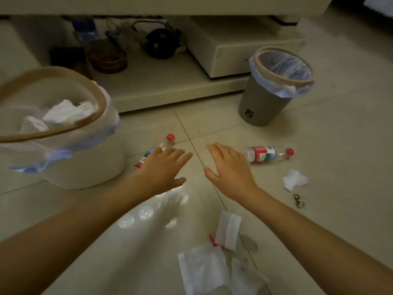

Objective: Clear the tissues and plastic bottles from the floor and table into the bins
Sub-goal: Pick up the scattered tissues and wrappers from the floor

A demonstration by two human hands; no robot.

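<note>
Standing far left of the left hand [164,169], a white bin [85,165]: round, smooth plastic, tan ring at the rim, thin pale liner spilling over its side, crumpled white tissues [61,114] inside. Lying just beyond and partly beneath the left hand, a clear plastic bottle [158,146] on its side, red cap pointing away, red-and-white label half hidden by the fingers; cannot tell whether touched. Left hand flat, palm down, fingers straight and spread, gripping nothing. Close beside it, across a tile seam, the right hand [228,167], likewise flat with fingers straight and thumb out, gripping nothing. Below the two forearms, near the lower edge, a loose heap of thin, creased white tissue sheets [204,271] on the glossy tiled floor [340,167], a small red item poking out among them. Just right of the right hand, a second clear bottle [269,154] on its side, red cap pointing right, red-and-white label around its middle, not touched. Further right and nearer, a small crumpled tissue [294,179], then a metal clip [298,201]. Well beyond the right hand, upright, a grey bin [265,103], tapered, tan ring, translucent bluish liner. Behind all, the pale table [161,90], its low shelf carrying dark blurred objects.
</note>
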